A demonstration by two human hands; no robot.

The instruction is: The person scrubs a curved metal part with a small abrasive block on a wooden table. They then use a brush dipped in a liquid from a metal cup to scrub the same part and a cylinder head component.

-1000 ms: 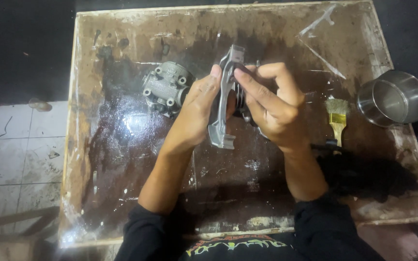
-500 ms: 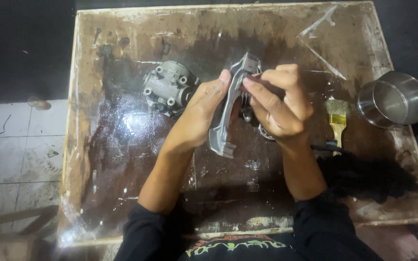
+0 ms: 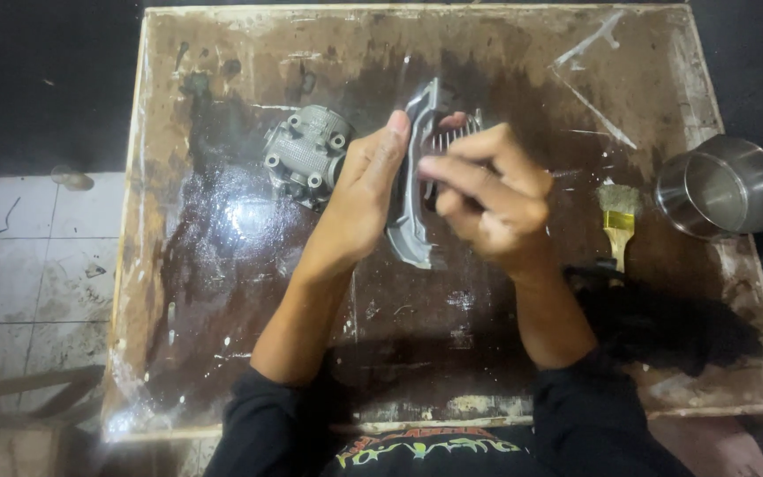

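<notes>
— Grey metal, that's what we have in our hands: a long curved metal part (image 3: 414,190), stood up on its edge over the middle of the wooden board (image 3: 222,291).

— How do we hold it?

— Our left hand (image 3: 366,190) is flat against its left side, fingers pressed together, thumb up at the top. It looks like that keeps the part from tipping. Our right hand (image 3: 487,199) curls round the right side, fingers bent and pinching the ribbed bit behind the part.

— What sits near the part?

— Left of it, just past our left hand, lies a round metal engine piece (image 3: 305,155). Right of the part lies a small brush (image 3: 616,221) with a yellow handle. Further right, at the board's edge, stands a shiny steel cup (image 3: 721,185), well apart from the part.
</notes>
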